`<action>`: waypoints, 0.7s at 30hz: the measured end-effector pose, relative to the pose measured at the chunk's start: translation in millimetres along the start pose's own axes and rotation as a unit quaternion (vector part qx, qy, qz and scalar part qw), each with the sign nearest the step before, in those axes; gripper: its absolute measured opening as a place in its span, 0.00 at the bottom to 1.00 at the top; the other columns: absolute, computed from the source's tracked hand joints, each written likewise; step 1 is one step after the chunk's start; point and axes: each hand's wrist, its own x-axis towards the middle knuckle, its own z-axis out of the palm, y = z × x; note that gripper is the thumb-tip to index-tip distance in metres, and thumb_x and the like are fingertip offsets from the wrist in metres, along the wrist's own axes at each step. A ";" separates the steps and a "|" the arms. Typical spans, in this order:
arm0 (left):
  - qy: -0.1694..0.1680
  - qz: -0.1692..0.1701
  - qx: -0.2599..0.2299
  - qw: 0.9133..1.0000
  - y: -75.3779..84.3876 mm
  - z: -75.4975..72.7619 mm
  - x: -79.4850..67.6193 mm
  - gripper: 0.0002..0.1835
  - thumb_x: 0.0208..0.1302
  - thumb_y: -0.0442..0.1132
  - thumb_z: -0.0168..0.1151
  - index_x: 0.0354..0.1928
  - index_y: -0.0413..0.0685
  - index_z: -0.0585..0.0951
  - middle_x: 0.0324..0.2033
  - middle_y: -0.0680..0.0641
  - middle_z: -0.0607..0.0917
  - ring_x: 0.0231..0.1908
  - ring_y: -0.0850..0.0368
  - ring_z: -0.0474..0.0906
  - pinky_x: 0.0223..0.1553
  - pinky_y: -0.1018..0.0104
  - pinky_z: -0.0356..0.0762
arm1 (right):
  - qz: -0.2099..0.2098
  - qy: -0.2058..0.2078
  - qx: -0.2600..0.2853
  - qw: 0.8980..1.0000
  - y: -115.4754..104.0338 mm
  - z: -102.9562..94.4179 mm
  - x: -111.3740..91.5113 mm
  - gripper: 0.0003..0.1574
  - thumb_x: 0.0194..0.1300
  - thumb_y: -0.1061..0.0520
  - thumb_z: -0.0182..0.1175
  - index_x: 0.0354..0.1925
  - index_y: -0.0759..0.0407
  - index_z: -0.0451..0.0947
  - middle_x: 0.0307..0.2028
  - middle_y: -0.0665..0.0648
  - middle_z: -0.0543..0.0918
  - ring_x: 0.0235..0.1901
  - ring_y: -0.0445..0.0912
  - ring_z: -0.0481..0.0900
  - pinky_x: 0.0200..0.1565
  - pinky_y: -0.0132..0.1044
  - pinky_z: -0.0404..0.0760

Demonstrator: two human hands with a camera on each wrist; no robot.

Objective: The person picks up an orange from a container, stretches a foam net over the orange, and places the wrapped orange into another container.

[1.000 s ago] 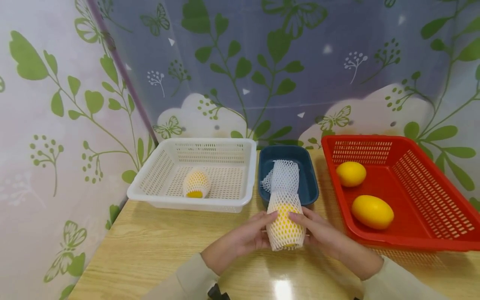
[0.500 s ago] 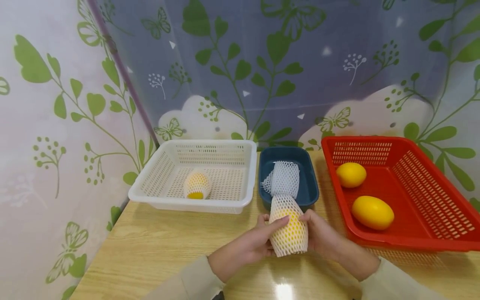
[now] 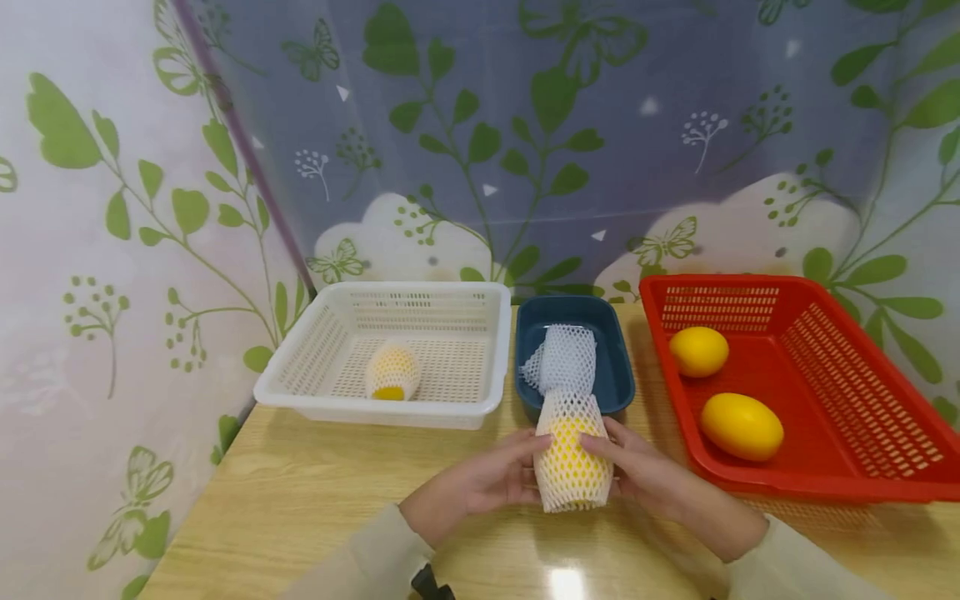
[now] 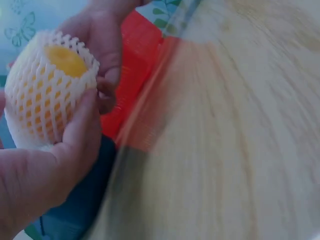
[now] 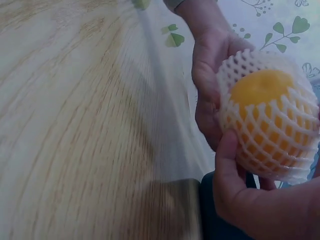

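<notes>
In the head view both hands hold a yellow oval fruit (image 3: 573,467) inside a white foam net sleeve, just in front of the blue bin. My left hand (image 3: 498,477) grips its left side, thumb on the front. The right hand (image 3: 648,473) grips the opposite side, its thumb also on the net. Both wrist views show the fruit's bare yellow end (image 5: 262,86) within the net's open end. Loose white foam nets (image 3: 568,358) lie in the blue bin (image 3: 617,367), right behind the held fruit. Fingers behind the fruit are partly hidden.
On the left, a white basket (image 3: 300,400) contains one netted yellow fruit (image 3: 393,372). To the right, a red basket (image 3: 817,417) contains two bare yellow fruits (image 3: 742,427). All stand on a wooden table (image 3: 322,492) against a patterned curtain (image 3: 480,125).
The netted fruit tilted slightly to the right half a second ago and now points more straight toward the viewer. The left thumb has drawn back to the left. Baskets and bin have not moved.
</notes>
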 end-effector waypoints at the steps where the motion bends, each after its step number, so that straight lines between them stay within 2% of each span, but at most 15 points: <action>1: -0.015 -0.002 -0.001 1.000 -1.7 -3.3 0.6 0.30 0.71 0.49 0.50 0.66 0.39 0.62 0.47 0.43 0.78 0.47 0.51 0.77 0.53 0.51 0.77 | 0.004 0.008 -0.002 1.000 0.5 1.2 0.1 0.48 0.70 0.42 0.54 0.70 0.65 0.43 0.46 0.56 0.78 0.44 0.47 0.79 0.48 0.41 0.81; 3: -0.038 -0.007 -0.010 0.999 -5.7 -8.0 2.4 0.29 0.70 0.49 0.46 0.66 0.38 0.62 0.46 0.45 0.78 0.47 0.52 0.76 0.52 0.53 0.77 | 0.013 0.023 -0.010 1.000 1.7 4.0 0.8 0.49 0.68 0.41 0.57 0.68 0.66 0.43 0.47 0.58 0.77 0.43 0.47 0.79 0.47 0.42 0.81; 6: -0.051 -0.018 -0.029 0.998 -11.0 -10.4 5.9 0.30 0.68 0.49 0.43 0.67 0.38 0.61 0.48 0.45 0.75 0.49 0.52 0.74 0.53 0.53 0.75 | 0.028 0.041 -0.014 0.999 3.0 7.9 2.0 0.49 0.67 0.41 0.58 0.66 0.65 0.43 0.49 0.60 0.74 0.43 0.48 0.78 0.47 0.44 0.80; 13: -0.033 -0.017 -0.036 0.999 -13.6 -7.1 9.8 0.33 0.70 0.51 0.43 0.71 0.40 0.58 0.55 0.41 0.73 0.54 0.50 0.72 0.61 0.47 0.69 | 0.036 0.066 -0.012 0.997 1.0 11.7 3.1 0.49 0.66 0.38 0.58 0.65 0.64 0.44 0.51 0.64 0.72 0.43 0.50 0.78 0.45 0.45 0.80; 16: -0.033 -0.013 -0.036 0.999 -12.0 -4.2 8.4 0.33 0.72 0.52 0.44 0.72 0.41 0.58 0.57 0.41 0.73 0.55 0.50 0.72 0.62 0.48 0.69 | 0.045 0.079 -0.005 0.996 -2.7 11.0 2.6 0.45 0.69 0.34 0.51 0.65 0.63 0.50 0.52 0.63 0.71 0.44 0.51 0.76 0.45 0.43 0.80; 19: -0.039 0.002 -0.034 0.999 -5.9 0.1 3.4 0.33 0.72 0.53 0.46 0.71 0.42 0.57 0.55 0.45 0.74 0.53 0.53 0.73 0.56 0.56 0.74 | 0.041 0.094 0.005 0.995 -10.4 8.8 2.8 0.41 0.70 0.29 0.42 0.60 0.60 0.58 0.45 0.58 0.77 0.40 0.51 0.76 0.39 0.41 0.79; 21: -0.048 0.021 -0.027 0.998 1.5 2.4 -2.2 0.35 0.70 0.54 0.48 0.71 0.42 0.57 0.51 0.48 0.76 0.50 0.56 0.75 0.50 0.62 0.76 | 0.024 0.095 0.007 0.995 -16.5 8.6 3.4 0.42 0.70 0.26 0.37 0.58 0.60 0.61 0.41 0.56 0.80 0.37 0.51 0.77 0.35 0.41 0.80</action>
